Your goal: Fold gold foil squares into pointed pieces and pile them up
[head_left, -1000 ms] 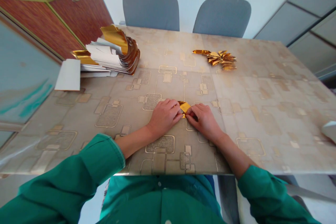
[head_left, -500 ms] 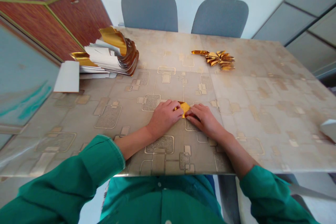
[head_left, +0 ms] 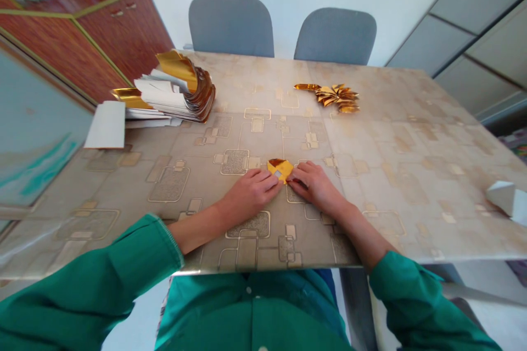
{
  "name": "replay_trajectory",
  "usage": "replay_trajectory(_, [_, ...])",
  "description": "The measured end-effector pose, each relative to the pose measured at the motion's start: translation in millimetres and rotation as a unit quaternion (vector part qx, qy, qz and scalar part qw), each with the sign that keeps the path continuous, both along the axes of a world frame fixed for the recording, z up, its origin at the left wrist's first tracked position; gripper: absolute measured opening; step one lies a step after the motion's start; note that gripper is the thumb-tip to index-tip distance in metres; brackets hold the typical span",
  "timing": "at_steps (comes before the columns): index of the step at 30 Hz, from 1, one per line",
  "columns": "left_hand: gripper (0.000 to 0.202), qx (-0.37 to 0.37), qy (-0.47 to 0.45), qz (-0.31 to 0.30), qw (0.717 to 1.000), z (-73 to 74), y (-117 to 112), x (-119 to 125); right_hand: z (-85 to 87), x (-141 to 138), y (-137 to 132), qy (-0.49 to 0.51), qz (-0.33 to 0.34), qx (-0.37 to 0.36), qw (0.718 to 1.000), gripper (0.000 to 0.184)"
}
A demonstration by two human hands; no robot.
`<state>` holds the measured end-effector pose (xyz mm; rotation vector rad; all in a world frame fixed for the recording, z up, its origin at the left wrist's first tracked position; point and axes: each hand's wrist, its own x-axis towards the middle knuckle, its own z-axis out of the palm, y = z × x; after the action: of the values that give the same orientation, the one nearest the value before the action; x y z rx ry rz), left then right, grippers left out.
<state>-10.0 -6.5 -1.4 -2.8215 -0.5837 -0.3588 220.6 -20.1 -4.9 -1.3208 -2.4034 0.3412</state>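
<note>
A small piece of gold foil paper (head_left: 284, 169), partly folded and with a pale patch showing, lies on the table before me. My left hand (head_left: 256, 191) rests at its lower left, fingers closed together on that edge. On the right side, my right hand (head_left: 313, 184) pinches the paper's corner between thumb and fingers. Farther back sits a cluster of folded gold paper pieces (head_left: 335, 96). At the far left is a curved stack of gold-and-white paper sheets (head_left: 181, 90).
A white card-like sheet (head_left: 106, 125) lies beside the stack. A pale folded paper object (head_left: 508, 200) is at the right edge. Two grey chairs (head_left: 231, 24) stand behind the patterned table (head_left: 395, 175), with a reddish wooden cabinet (head_left: 127, 33) at the back left.
My left hand has shifted slightly left and down, uncovering more of the gold paper and its pale patch. My right hand still grips the corner. The camera view has moved a little.
</note>
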Motion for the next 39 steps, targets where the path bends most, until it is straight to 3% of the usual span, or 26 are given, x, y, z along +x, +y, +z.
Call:
replay_trajectory(7, [0.023, -0.005, 0.0, 0.025, 1.0, 5.0, -7, -1, 4.5, -3, -3, -0.036, -0.019, 0.021, 0.999, 0.011])
replay_trajectory(11, [0.02, 0.001, -0.012, 0.035, 0.999, 4.4, -4, 1, 8.7, -4, -6, -0.02, 0.001, 0.034, 0.999, 0.011])
replay_trajectory(17, [0.018, 0.008, -0.03, 0.1, 0.994, 3.2, 0, -3, 9.4, -12, -8, 0.0, 0.033, 0.02, 0.999, 0.019])
replay_trajectory(25, [0.022, -0.029, -0.055, 0.069, 0.996, -3.5, 1, -2, 8.0, -15, -8, 0.025, 0.045, 0.009, 0.999, 0.025])
replay_trajectory(31, [0.036, -0.048, -0.022, 0.062, 0.997, -0.1, -3, -4, 9.6, -4, -4, 0.045, 0.055, 0.022, 0.997, 0.021])
replay_trajectory(39, [0.017, -0.036, -0.051, 0.073, 0.995, 0.3, 7, 2, 19.5, 15, 9, -0.045, 0.11, 0.075, 0.99, 0.02])
